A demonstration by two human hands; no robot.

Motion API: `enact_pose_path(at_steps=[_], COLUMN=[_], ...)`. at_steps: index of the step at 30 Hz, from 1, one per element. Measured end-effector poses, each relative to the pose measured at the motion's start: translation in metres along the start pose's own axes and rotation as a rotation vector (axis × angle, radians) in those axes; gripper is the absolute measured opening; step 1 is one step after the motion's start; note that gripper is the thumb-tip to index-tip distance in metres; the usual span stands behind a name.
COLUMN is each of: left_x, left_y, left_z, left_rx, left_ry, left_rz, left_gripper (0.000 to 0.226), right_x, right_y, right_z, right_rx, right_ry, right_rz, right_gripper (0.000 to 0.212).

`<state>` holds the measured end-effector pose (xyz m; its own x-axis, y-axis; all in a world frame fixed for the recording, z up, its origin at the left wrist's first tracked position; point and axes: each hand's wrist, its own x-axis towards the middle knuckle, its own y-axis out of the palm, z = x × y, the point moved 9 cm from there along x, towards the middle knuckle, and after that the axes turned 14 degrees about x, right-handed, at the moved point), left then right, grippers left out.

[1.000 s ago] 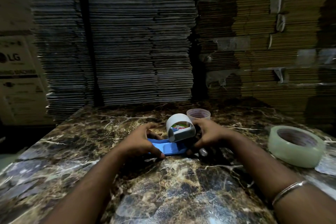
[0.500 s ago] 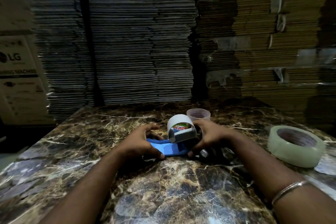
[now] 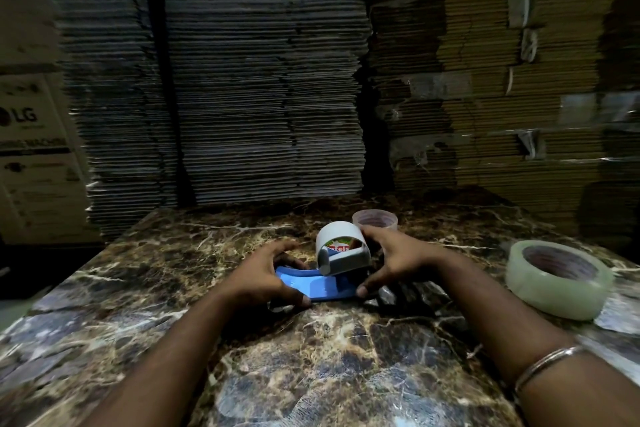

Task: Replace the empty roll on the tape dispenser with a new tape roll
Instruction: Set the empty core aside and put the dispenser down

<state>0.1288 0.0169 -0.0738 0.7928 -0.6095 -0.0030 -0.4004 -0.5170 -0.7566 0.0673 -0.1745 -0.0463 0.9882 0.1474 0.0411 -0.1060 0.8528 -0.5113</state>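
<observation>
Both hands gripping tape dispenser (image 3: pixel 325 274) on marble table (image 3: pixel 311 357), L hand (image 3: pixel 266 276), R hand (image 3: pixel 394 262), new tape roll (image 3: pixel 557 279) nearby

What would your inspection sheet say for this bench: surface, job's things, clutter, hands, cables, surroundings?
Surface: brown veined marble table.
Job's things: blue and grey plastic tape dispenser lying between both hands; full clear tape roll flat at right, untouched.
Clutter: small translucent plastic ring behind the dispenser.
Hands: left hand grips the blue handle; right hand grips the grey head; metal bangle on right wrist.
Cables: nothing seen.
Surroundings: stacked flat cardboard sheets; printed carton at left.
</observation>
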Motion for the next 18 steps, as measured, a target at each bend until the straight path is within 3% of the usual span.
enact_pose_path(at_steps=[2,4,6,8,11,14,18], left_x=[-0.001,0.0,-0.001,-0.005,-0.02,-0.036,-0.045], left_y=[0.0,-0.007,-0.022,-0.041,-0.061,-0.068,-0.065], left_z=[-0.004,-0.01,-0.012,-0.012,-0.025,-0.053,-0.094], left_rx=[-0.002,-0.167,-0.326,-0.29,-0.029,-0.035,-0.047], left_ry=[0.032,0.029,0.032,0.062,0.158,0.253,0.339], left_rz=[0.023,-0.027,-0.17,-0.367,-0.619,-0.779,-0.855], left_gripper=[0.113,0.112,0.1,0.089,0.07,0.058,0.047], right_x=[-0.001,-0.004,-0.005,-0.008,-0.019,-0.033,-0.043], right_y=[-0.008,-0.014,-0.021,-0.032,-0.049,-0.059,-0.07], right_z=[-0.001,0.0,0.005,0.016,0.035,0.05,0.056], right_rx=[-0.017,0.068,0.247,0.321,0.175,0.01,-0.187], right_ry=[-0.004,-0.032,-0.091,-0.179,-0.352,-0.455,-0.504], right_rz=[-0.025,-0.036,-0.069,-0.172,-0.379,-0.561,-0.781], right_gripper=[0.086,0.084,0.083,0.079,0.059,0.047,0.048])
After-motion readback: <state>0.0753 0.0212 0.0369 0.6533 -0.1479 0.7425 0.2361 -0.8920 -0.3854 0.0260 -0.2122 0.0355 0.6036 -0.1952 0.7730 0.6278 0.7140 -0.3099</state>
